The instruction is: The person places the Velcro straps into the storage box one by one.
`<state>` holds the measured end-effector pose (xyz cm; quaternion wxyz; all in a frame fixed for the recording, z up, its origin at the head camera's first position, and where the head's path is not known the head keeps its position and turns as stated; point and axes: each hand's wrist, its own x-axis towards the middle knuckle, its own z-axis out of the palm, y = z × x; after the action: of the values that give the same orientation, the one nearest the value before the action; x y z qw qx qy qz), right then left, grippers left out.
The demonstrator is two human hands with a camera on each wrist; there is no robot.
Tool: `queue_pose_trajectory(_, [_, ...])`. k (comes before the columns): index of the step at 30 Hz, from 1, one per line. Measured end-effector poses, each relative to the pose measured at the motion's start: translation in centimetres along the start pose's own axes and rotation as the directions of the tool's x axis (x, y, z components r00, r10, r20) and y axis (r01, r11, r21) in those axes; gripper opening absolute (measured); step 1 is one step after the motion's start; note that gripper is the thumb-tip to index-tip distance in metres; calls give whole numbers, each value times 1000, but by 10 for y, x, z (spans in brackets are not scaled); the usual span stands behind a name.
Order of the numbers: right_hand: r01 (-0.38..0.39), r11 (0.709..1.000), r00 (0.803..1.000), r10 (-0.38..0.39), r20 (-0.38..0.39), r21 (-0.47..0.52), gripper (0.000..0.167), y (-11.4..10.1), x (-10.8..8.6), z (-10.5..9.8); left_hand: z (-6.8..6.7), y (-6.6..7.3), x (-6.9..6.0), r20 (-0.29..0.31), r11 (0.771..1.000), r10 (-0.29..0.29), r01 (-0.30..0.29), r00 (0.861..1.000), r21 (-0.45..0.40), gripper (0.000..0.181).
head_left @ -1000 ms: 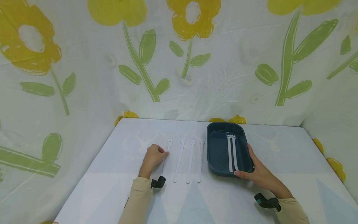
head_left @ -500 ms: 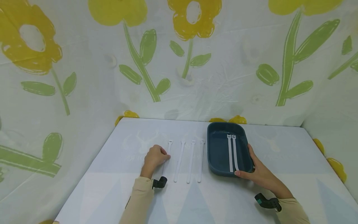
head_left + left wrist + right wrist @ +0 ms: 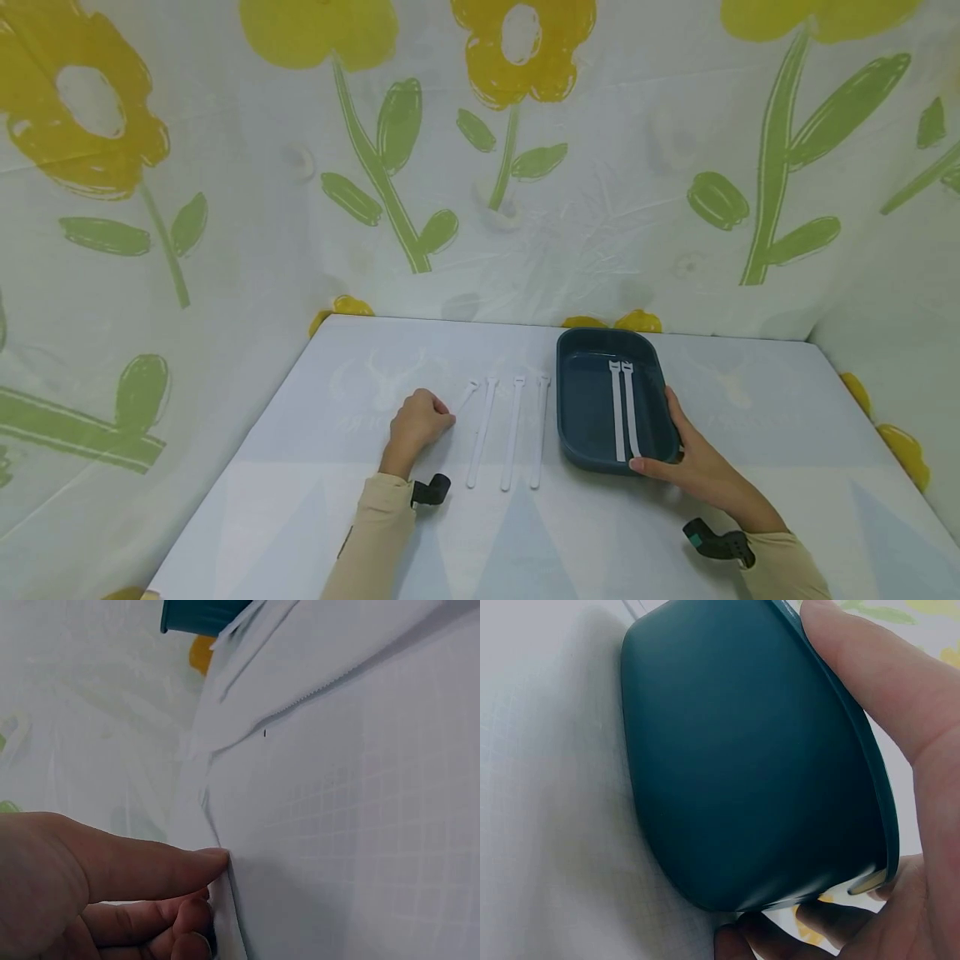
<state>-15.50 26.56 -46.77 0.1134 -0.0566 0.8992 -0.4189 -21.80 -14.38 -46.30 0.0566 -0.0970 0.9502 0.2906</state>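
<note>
My left hand (image 3: 418,423) pinches a white cable tie (image 3: 468,392) between thumb and fingers. In the left wrist view this strap (image 3: 231,922) runs up past the thumb tip, and the curled fingers hide part of it. Right of it, three more white ties (image 3: 512,437) lie side by side on the table, slotted heads pointing away. The dark teal tray (image 3: 585,417) holds two ties (image 3: 617,412) lying lengthwise. My right hand (image 3: 697,462) grips the tray's near right corner. In the right wrist view the thumb lies along the rim and the fingers curl around the tray wall (image 3: 742,750).
The white table (image 3: 300,517) carries a pale triangle print. A curtain (image 3: 600,183) with yellow flowers hangs behind it and along both sides. A black wrist camera (image 3: 431,490) sits on the left wrist, another camera (image 3: 712,542) on the right.
The leftmost tie, lying straight a second ago, has swung its head to the right, close beside its neighbour. My left hand shifted slightly right and nearer. The right hand and tray stayed still.
</note>
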Motion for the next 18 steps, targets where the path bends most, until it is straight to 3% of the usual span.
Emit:
queue_pose_trajectory(11, [11, 1000, 1000, -12, 3, 18, 127, 2, 1, 0, 1, 0, -2, -21, 999, 33, -32, 999, 9, 10])
queue_pose_trajectory(18, [9, 1000, 1000, -9, 6, 18, 127, 2, 0, 0, -6, -4, 0, 16, 997, 50, -49, 999, -57, 9])
